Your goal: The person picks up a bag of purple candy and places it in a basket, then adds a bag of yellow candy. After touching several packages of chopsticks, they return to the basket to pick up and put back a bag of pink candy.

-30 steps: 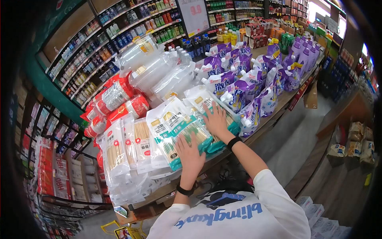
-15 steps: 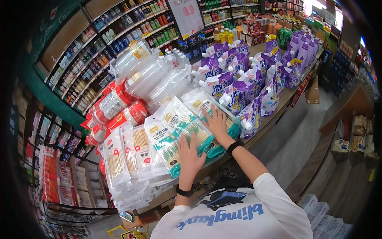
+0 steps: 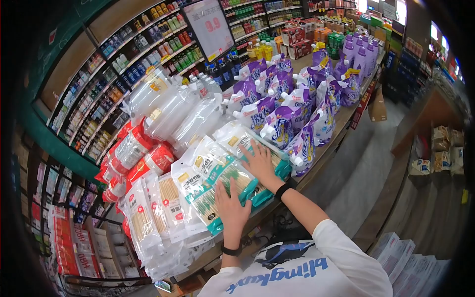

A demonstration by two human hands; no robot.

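Observation:
My left hand (image 3: 231, 209) lies flat, fingers together, on a teal-and-clear pack of wooden sticks (image 3: 208, 180) near the display table's front edge. My right hand (image 3: 259, 161) rests flat with spread fingers on the neighbouring teal pack (image 3: 237, 137) to the right. Both wrists carry black bands. Neither hand grips anything; the palms press down on the packs.
White packs of sticks (image 3: 143, 213) lie to the left, red-and-clear cup stacks (image 3: 133, 148) behind them, clear plastic packs (image 3: 173, 111) further back. Purple spouted pouches (image 3: 282, 114) crowd the right of the table (image 3: 341, 121). Shelves of bottles stand behind; an aisle runs on the right.
Both hands stay flat on the teal packs. The view has shifted so the whole display sits a little further left and lower in the picture.

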